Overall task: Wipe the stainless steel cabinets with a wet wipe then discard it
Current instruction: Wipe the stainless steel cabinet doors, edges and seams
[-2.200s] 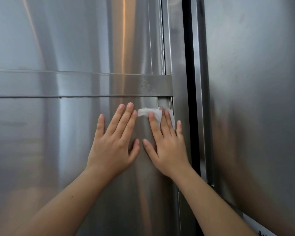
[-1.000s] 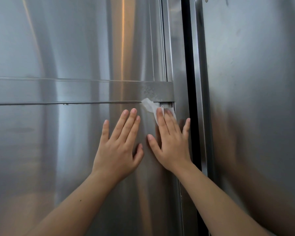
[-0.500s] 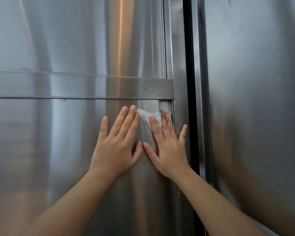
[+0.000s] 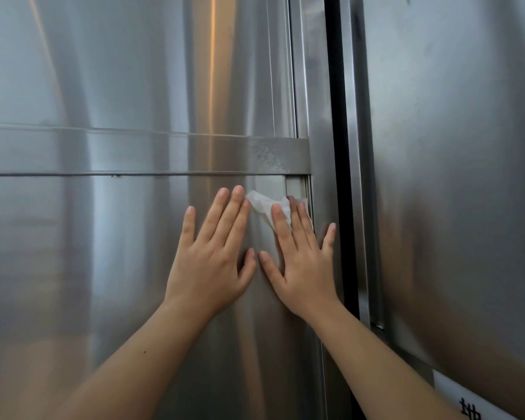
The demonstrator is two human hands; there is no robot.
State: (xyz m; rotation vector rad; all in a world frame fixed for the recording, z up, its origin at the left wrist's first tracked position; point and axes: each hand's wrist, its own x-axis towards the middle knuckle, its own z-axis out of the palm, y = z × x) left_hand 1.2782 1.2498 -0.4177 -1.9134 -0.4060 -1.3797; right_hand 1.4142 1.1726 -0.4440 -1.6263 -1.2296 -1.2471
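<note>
Wiping the left cabinet just below its horizontal rail. The right hand, fingers straight, presses the wet wipe flat against the steel under the rail's right end, presumably to spread pressure. The left hand, likewise flat and holding nothing, rests beside it below the rail, probably as a brace.

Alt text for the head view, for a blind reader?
The right hand presses a white wet wipe against a stainless steel cabinet door with straight fingers, just below a horizontal bar; the left hand lies flat beside it. A dark gap separates a second cabinet on the right.
</note>
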